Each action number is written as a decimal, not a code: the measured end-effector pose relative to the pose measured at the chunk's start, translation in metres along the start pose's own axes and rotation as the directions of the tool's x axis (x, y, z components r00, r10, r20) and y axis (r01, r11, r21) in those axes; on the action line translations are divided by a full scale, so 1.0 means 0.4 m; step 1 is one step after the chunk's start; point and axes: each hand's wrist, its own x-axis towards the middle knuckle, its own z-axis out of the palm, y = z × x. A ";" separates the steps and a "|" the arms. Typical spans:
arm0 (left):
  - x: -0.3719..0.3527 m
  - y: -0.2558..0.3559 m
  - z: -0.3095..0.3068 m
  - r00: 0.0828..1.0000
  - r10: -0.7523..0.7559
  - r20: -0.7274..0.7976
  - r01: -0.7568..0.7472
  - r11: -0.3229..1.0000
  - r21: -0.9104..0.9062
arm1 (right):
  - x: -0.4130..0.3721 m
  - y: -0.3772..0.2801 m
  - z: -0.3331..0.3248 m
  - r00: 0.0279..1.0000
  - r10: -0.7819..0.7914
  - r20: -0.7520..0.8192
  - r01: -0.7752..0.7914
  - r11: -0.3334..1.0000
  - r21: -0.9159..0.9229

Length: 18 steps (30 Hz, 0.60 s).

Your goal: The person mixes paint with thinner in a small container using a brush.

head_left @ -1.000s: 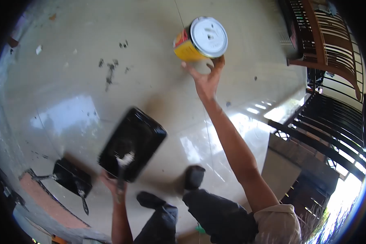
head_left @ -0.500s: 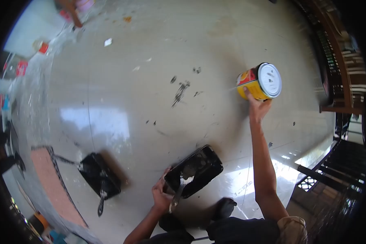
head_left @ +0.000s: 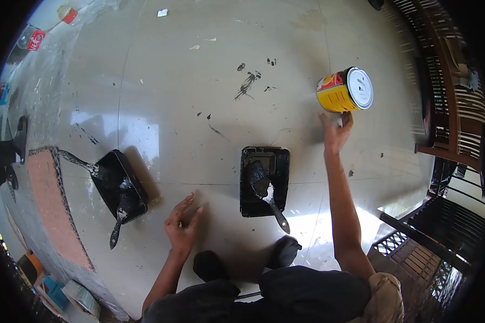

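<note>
My right hand (head_left: pixel 337 133) has its fingers apart, with the fingertips right at the near lower edge of a yellow and red paint can (head_left: pixel 335 96) that has a pale lid. Between my two hands a black paint tray (head_left: pixel 243 202) rests on the floor. A paintbrush (head_left: pixel 277 211) with a black-coated head leans in it, its handle sticking out over the near edge. Beside that tray on its left, my left hand (head_left: pixel 181 227) hovers with fingers spread and holds nothing. Its nearest other object is a second black tray (head_left: pixel 137 191).
Two paint-smeared brushes lie in the second tray, one handle (head_left: pixel 73 158) pointing left and another (head_left: pixel 115 236) toward me. A pink board (head_left: pixel 59 210) with a black edge lies farther left. Black smears mark the tiled floor (head_left: pixel 172 81). Slatted wooden furniture (head_left: pixel 442 102) stands at right.
My right hand has let go of the can, which now stands a little higher in view. My left hand has released the tray and moved left; the tray now sits straighter on the floor.
</note>
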 end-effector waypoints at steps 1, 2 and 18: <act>0.000 0.003 -0.007 0.999 -0.002 -0.032 0.001 1.000 -0.017 | -0.039 -0.014 -0.021 1.000 -0.030 -0.003 0.030 0.999 -0.035; 0.001 -0.007 -0.013 0.998 0.055 -0.027 -0.055 0.998 0.003 | -0.089 -0.041 -0.048 0.998 -0.059 -0.004 0.058 0.996 -0.071; -0.104 0.030 -0.181 0.964 0.264 -0.033 -0.261 0.962 0.077 | -0.256 -0.222 -0.196 0.962 -0.140 0.235 0.069 0.956 0.285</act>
